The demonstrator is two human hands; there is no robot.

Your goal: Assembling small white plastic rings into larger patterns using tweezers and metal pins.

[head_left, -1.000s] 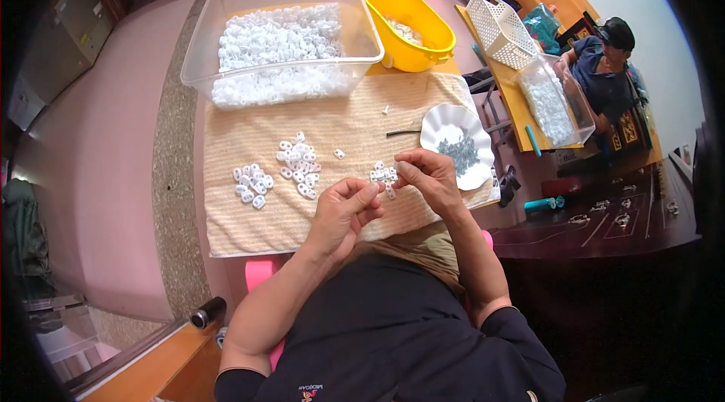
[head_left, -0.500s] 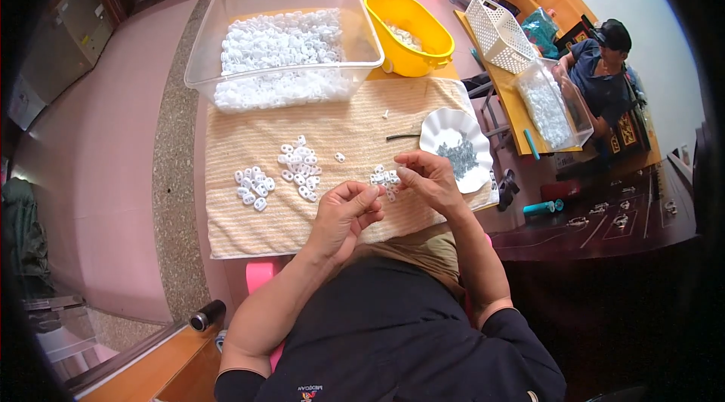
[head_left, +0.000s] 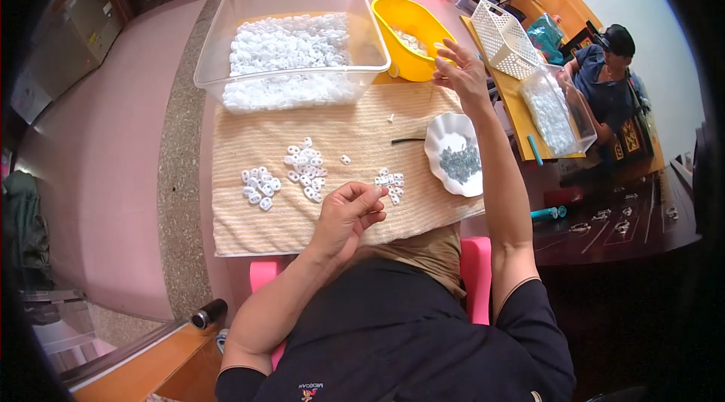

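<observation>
My left hand (head_left: 347, 217) is closed in a pinch above the towel (head_left: 317, 228), beside a small cluster of white plastic pieces (head_left: 390, 184); what its fingertips hold is too small to make out. My right hand (head_left: 462, 77) is raised at the near right rim of the yellow tub (head_left: 415, 17), fingers apart. Small pale parts (head_left: 410, 41) lie in that tub. Two more piles of white two-holed pieces, a left pile (head_left: 260, 187) and a middle pile (head_left: 306, 168), rest on the towel. Below my right forearm, a white scalloped dish (head_left: 445, 127) holds small grey parts (head_left: 458, 163).
A large clear bin (head_left: 294, 73) of white pieces stands at the back left. A black stick (head_left: 408, 140) lies by the dish. To the right, another person (head_left: 604, 77) sits at a side table with a clear bin (head_left: 555, 115) and a white perforated basket (head_left: 507, 39).
My right hand has moved away from my left hand, up and right to the yellow tub, and its fingers have spread. The left hand keeps its pinch in nearly the same place.
</observation>
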